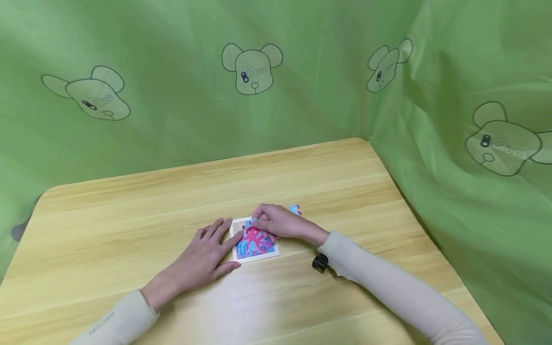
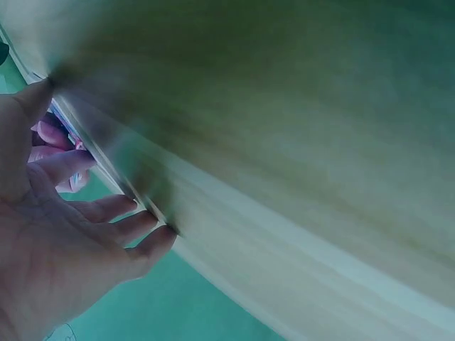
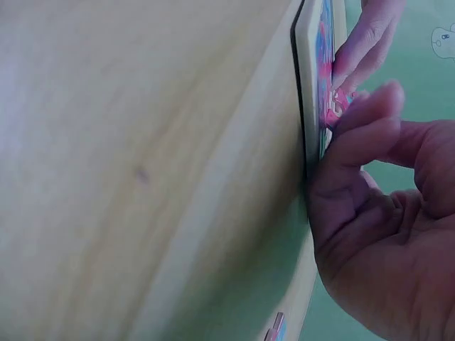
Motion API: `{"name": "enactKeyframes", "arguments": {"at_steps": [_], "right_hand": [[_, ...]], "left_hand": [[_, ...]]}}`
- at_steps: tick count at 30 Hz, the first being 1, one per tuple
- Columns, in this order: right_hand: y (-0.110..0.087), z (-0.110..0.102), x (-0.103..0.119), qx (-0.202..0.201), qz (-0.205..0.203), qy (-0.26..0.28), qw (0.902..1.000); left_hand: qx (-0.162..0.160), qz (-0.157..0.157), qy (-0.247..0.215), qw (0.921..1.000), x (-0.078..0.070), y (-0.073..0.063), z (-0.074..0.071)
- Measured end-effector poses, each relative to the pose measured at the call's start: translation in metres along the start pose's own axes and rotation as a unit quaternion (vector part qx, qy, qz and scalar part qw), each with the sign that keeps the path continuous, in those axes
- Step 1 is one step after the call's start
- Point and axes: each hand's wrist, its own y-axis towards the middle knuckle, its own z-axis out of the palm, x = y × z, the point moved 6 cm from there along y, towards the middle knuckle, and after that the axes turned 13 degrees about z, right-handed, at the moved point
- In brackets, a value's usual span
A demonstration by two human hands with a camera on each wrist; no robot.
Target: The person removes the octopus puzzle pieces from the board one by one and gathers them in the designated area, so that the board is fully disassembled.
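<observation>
Your right hand (image 1: 280, 222) pinches a jigsaw piece (image 3: 341, 104) at the octopus puzzle (image 1: 255, 243), lower centre of the head view; your left hand (image 1: 206, 252), fingers extended, steadies it. Tilted pressure could jam it or dislodge neighbours.

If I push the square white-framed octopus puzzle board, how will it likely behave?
The square white-framed octopus puzzle board is probably stiff, as its edge looks straight. It would likely slide rather than tip, lying flat on the wood-grained table. The left hand, touching it, may resist that.
</observation>
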Motion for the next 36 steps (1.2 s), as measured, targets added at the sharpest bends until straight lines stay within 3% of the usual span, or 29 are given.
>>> {"name": "enactKeyframes", "arguments": {"at_steps": [7, 12, 18, 27, 31, 36], "right_hand": [[-0.005, -0.002, 0.002, -0.006, -0.011, 0.001, 0.9999], [-0.011, -0.007, 0.001, -0.034, -0.032, 0.000, 0.9989], [-0.020, -0.013, 0.000, -0.094, -0.041, -0.044, 0.9938], [-0.037, -0.015, 0.000, -0.117, -0.071, -0.044, 0.9896], [-0.043, -0.019, -0.006, -0.122, -0.068, -0.021, 0.9900], [-0.045, -0.024, -0.014, -0.100, -0.068, 0.065, 0.9906]], "left_hand": [[-0.005, 0.002, 0.000, 1.0000, -0.001, 0.002, 0.001], [-0.008, 0.004, 0.001, 1.0000, -0.001, 0.004, -0.001], [-0.004, 0.006, -0.004, 1.0000, 0.000, 0.008, -0.001], [0.004, 0.004, -0.004, 1.0000, 0.000, 0.007, 0.001], [0.001, 0.004, -0.008, 1.0000, -0.002, 0.008, 0.002], [0.000, 0.001, -0.011, 0.9999, -0.002, 0.006, -0.001]]}}
